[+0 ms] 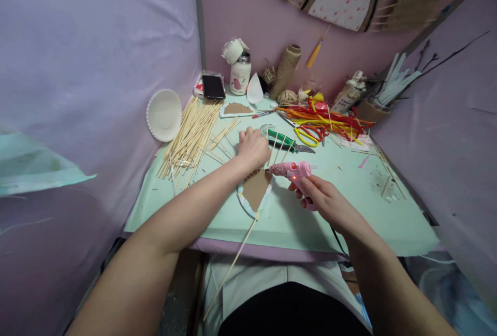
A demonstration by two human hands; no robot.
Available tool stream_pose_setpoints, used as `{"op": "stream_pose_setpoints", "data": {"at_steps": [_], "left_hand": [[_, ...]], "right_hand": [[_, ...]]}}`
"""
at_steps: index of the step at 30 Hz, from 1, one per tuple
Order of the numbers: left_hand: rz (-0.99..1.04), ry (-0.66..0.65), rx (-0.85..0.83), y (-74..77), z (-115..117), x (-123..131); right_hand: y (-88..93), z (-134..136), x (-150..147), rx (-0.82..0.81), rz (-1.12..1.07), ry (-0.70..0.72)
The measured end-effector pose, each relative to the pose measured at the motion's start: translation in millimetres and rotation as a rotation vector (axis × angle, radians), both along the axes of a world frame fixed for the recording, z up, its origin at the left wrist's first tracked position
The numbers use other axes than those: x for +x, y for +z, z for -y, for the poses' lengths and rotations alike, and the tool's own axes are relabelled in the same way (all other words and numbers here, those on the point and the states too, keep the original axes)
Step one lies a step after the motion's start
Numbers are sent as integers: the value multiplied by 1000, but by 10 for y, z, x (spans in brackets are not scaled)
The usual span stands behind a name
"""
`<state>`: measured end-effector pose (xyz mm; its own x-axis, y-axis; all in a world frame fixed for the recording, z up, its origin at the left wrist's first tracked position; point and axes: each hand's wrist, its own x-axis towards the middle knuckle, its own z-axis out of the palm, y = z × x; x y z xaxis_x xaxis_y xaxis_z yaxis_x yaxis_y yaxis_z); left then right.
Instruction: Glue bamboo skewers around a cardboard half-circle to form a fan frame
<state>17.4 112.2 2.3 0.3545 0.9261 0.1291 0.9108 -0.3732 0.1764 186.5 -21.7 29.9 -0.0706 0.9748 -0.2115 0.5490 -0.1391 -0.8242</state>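
My right hand (322, 195) is wrapped round the handle of a pink hot glue gun (291, 170), its small light lit orange. The gun's nozzle points left at the top edge of a brown cardboard piece (254, 193) with a pale fabric rim. Thin wooden sticks (280, 149) fan out from that edge, and one long stick (236, 258) runs from its lower tip past the table edge. Over the upper left of the cardboard, my left hand (253, 145) is closed, knuckles up. Whatever its fingers hold is hidden beneath it.
Left lies a heap of wooden sticks (190, 139) beside a white paper plate (163, 115). Pruning shears (287, 142), yellow-handled scissors (306, 135) and coloured pipe cleaners (330, 121) lie behind the glue gun. A phone (213, 87), white bottle (239, 76) and twine spool (286, 71) stand at the back.
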Motion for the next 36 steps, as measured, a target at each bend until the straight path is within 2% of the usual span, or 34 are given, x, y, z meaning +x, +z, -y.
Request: {"op": "stream_pose_setpoints", "data": {"at_steps": [20, 36], "left_hand": [[16, -1, -1, 0, 3, -12], [27, -1, -15, -14, -13, -13]], "right_hand": [[114, 2, -58, 10, 5, -16], [86, -22, -91, 17, 48, 42]]}}
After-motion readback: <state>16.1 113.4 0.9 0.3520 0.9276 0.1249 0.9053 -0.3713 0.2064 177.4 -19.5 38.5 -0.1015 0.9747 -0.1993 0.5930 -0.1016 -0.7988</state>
